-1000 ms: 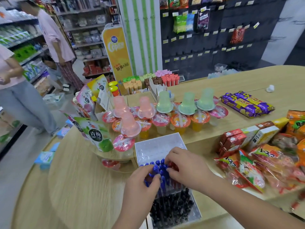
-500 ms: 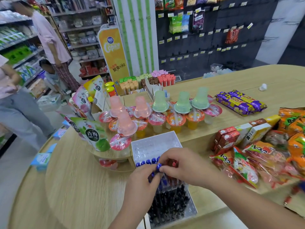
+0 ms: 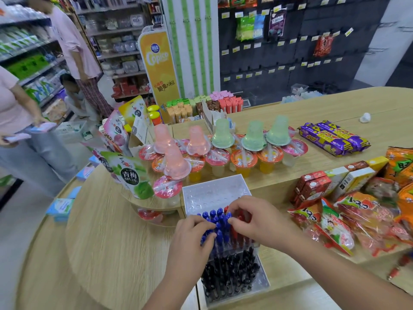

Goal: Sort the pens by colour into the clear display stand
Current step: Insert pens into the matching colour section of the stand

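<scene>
A clear plastic display stand with rows of little holes (image 3: 214, 186) sits by the near edge of the pale wooden counter (image 3: 100, 242). Its far row of holes has no pens in it. The thin blue pens with blue caps (image 3: 218, 222) stand up in the left part of the middle row. The thin red pens (image 3: 237, 236) stand just beside them in the right part. The thin black pens (image 3: 230, 271) fill the near row.

The pens look light, hard and smooth. They stand packed close together, so a bumped pen may push the ones next to it. The best place to take one is probably the cap at the top, with a thumb and one finger, and then lift it straight up.

The left hand (image 3: 192, 233) is at the left side of the middle row. Its fingers are curled and rest on the tops of the blue pens. It is not clear whether it holds one. The right hand (image 3: 257, 220) reaches in from the right side and covers most of the red pens. Its thumb and first finger are closed in a pinch on the top of a pen, right where blue meets red. That pen looks blue. The two hands are very near each other, with only a few blue caps between them.
</scene>
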Available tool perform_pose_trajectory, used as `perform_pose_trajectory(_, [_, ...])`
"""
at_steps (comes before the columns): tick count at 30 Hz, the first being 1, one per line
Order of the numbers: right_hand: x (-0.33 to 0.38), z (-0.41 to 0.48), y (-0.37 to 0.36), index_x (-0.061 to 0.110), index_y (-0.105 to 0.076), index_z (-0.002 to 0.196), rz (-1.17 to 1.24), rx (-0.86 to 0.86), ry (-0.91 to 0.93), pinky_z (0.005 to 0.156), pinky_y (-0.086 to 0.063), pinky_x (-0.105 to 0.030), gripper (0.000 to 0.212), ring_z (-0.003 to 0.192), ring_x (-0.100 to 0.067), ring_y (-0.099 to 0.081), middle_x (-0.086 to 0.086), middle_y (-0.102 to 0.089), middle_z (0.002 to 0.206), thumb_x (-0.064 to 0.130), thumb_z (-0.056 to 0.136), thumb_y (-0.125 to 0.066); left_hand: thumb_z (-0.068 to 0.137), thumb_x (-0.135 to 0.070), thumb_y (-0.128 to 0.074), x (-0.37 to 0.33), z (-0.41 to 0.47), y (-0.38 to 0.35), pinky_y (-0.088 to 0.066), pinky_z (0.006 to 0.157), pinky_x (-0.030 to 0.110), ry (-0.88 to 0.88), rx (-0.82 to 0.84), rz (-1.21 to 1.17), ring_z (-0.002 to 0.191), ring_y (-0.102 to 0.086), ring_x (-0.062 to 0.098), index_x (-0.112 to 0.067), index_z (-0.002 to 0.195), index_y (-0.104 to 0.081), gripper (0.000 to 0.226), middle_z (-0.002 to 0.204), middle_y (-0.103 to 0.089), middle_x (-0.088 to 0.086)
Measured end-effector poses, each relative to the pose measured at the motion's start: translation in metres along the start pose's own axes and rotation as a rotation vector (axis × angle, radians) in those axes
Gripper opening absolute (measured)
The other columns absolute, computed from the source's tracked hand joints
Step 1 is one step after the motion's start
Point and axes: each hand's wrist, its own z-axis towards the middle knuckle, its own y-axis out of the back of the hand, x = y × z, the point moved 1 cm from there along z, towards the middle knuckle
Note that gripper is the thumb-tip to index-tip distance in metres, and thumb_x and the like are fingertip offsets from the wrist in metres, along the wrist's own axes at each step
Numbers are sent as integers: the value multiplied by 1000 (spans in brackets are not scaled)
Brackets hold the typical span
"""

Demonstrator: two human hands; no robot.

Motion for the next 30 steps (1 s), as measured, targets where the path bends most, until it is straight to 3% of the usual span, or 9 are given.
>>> perform_pose_trajectory(18, [3,-5,-7,27,-65,87,-124,6,50,55,-34,-13,8,71,-1,-51,15,-57,70,35,85,-65,90,-32,-66,0,1,0,-32,81,5,-7,0,-3,104,-39,-1,-33,109,-71,20,104,-53,-21])
perform_pose_trajectory(23, [-1,-7,-2,33,-65,89,33,-52,-18,53,-42,-18,5,60,-4,-53,24,-58,69,30,85,-66,89,-35,-66,-3,1,2,-34,84,9,-4,-29,-13,103,-43,1,-32,109,-71,21,102,-55,-21])
perform_pose_trajectory(27, [1,-6,0,31,-66,86,155,-69,-29,53,-46,-28,5,55,-4,-50,15,-59,63,26,85,-68,82,-45,-69,-14,9,2,-37,87,14,-50,-11,-54,101,-43,0,-37,108,-69,27,100,-55,-22])
perform_pose_trajectory(30, [6,-4,-2,31,-67,86,195,-32,4,58,-47,-29,3,61,-9,-55,11,-65,72,29,84,-68,84,-43,-68,-23,16,-1,-40,80,18,-31,46,-48,94,-45,4,-36,94,-68,13,90,-56,-20])
